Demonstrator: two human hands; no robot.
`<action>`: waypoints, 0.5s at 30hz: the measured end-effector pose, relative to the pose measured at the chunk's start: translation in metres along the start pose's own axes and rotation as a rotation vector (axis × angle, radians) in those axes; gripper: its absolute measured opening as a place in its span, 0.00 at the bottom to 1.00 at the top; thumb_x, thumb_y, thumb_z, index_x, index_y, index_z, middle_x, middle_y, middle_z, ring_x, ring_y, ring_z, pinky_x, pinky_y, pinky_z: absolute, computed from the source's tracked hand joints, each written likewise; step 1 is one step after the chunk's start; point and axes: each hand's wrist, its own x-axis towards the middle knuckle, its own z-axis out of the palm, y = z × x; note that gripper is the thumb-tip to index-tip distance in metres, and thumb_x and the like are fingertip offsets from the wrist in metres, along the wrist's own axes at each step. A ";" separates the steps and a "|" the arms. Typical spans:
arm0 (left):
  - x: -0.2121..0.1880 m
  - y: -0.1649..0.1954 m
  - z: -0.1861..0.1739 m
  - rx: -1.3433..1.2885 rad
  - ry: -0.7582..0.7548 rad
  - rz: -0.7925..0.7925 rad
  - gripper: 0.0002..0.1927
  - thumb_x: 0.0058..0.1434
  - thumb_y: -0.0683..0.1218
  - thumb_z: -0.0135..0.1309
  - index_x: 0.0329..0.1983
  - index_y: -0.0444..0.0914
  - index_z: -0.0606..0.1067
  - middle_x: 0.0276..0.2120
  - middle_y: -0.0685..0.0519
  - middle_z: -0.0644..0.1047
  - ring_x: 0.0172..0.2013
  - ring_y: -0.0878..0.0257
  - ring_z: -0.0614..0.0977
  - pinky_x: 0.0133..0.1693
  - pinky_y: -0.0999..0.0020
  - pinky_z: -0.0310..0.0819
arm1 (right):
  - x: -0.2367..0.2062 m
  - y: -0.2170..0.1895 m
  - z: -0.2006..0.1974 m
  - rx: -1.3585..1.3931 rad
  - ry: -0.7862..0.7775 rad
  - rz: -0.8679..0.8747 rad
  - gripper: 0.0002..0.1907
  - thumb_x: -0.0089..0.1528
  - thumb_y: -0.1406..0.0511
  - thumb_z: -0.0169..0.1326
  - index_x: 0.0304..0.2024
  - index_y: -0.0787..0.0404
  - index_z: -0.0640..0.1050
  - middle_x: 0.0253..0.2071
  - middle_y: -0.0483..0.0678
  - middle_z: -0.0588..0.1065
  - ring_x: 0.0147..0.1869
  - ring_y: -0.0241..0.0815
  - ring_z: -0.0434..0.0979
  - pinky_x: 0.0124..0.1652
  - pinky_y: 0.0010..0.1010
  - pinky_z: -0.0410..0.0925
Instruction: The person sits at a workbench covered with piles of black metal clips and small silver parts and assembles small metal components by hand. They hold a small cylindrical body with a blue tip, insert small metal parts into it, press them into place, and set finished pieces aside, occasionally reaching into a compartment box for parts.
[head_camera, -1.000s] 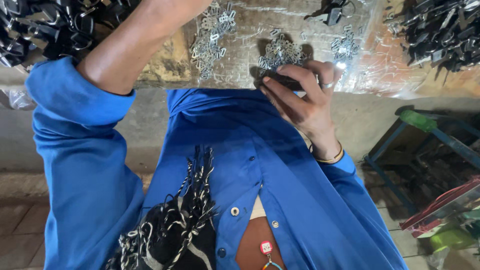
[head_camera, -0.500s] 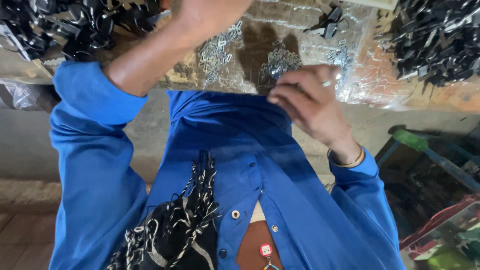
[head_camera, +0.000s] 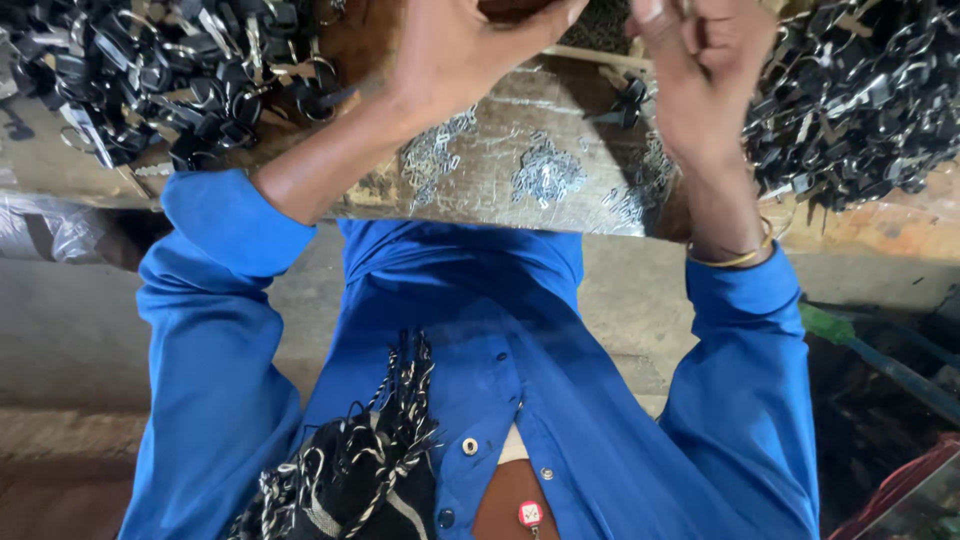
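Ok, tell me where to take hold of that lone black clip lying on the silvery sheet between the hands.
Take the black clip across its narrow middle, fingers coming straight down from above. It lies flat and alone on the silvery sheet, clear of the heaped pile of clips, so both long sides seem free.

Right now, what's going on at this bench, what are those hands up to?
A person in a blue shirt stands at a workbench, both hands raised together at the top of the view. The left hand and right hand are curled close to each other, fingertips partly cut off, so what they hold cannot be told. Piles of black and metal parts lie to the left and right, with small clusters of silver pieces on the shiny bench surface below the hands.
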 end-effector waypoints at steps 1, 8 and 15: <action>0.001 0.000 0.002 -0.036 0.001 0.011 0.07 0.72 0.41 0.66 0.46 0.32 0.81 0.39 0.52 0.84 0.41 0.68 0.85 0.46 0.72 0.83 | 0.003 0.002 0.003 0.017 -0.019 -0.006 0.07 0.79 0.70 0.60 0.46 0.68 0.81 0.30 0.42 0.73 0.30 0.27 0.60 0.31 0.21 0.53; 0.011 -0.004 0.001 -0.191 -0.063 -0.002 0.12 0.69 0.34 0.64 0.55 0.30 0.78 0.49 0.50 0.83 0.51 0.64 0.85 0.59 0.69 0.83 | 0.017 0.004 0.016 0.252 -0.051 -0.049 0.05 0.77 0.72 0.56 0.54 0.68 0.80 0.50 0.45 0.77 0.44 0.29 0.73 0.45 0.20 0.67; 0.016 -0.004 -0.003 -0.040 -0.048 0.066 0.10 0.68 0.32 0.65 0.50 0.29 0.80 0.46 0.49 0.85 0.49 0.64 0.86 0.55 0.70 0.85 | 0.022 0.001 0.018 0.212 -0.039 -0.077 0.04 0.77 0.73 0.57 0.53 0.68 0.80 0.53 0.46 0.71 0.49 0.32 0.72 0.46 0.22 0.69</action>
